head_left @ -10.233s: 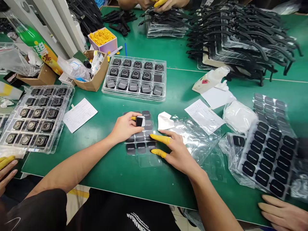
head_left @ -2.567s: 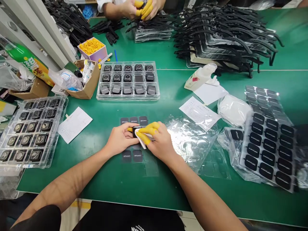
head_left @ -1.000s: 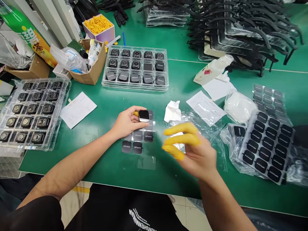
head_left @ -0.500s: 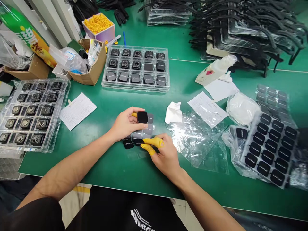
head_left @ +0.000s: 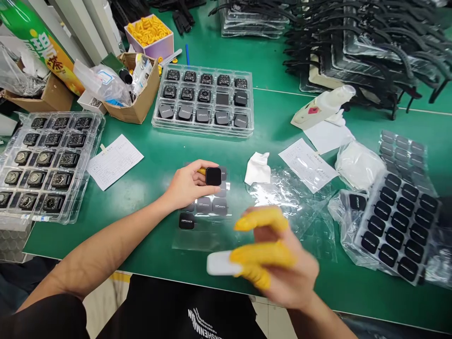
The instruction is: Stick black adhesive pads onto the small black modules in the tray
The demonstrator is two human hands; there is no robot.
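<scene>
— What room do you see?
— I see a glossy green table (head_left: pixel 271 127), grey posts (head_left: pixel 84 26) at far left.
— And underfoot?
— I make out pale floor tiles (head_left: pixel 109 301) below the near edge, a yellow stripe (head_left: pixel 120 278) left.

One black sticker (head_left: pixel 187 220) is reading "HiFuture", and the tray's square covers (head_left: pixel 202 116) are repeating it; the bottle (head_left: pixel 41 49) is showing "茶", the shirt (head_left: pixel 176 308) partly "SHENMAN".
</scene>
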